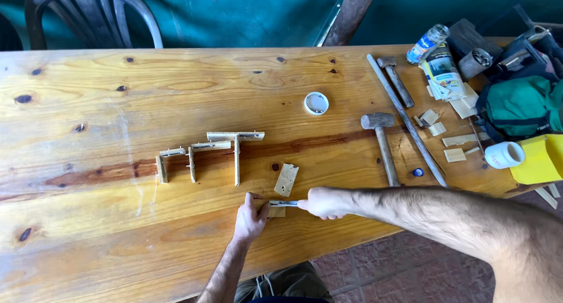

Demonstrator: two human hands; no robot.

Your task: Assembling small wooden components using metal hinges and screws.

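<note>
Left hand: the left hand (250,220) is laid near the front edge of the knotty, varnished pine desk (88,232), its grip pressed down on a small pale wooden block (276,211), which is mostly hidden beneath the fingers.
Right hand: the right hand (324,202) is clenched around the handle of a slim metal blade (284,203), whose flat tip is held against the block; the handle itself is covered by the fist.
Nearby wood: a flat pale wooden offcut with small holes (286,180) is seen just above the hands, and three L-shaped assemblies of thin wooden strips (208,153) with protruding nails are lined up to its left.
Tools: two wooden-handled hammers with dull metal heads (382,143) and a long grey metal rod (406,119) are laid at the right.
Containers: a round white plastic lid (316,102) lies open side up; contents cannot be made out. A white cup (504,155) is lying on its side beside a yellow plastic container (539,159), cut off at the frame edge.
Clutter: a green fabric bag (519,109) and wooden scraps (454,140) are piled at the far right.
</note>
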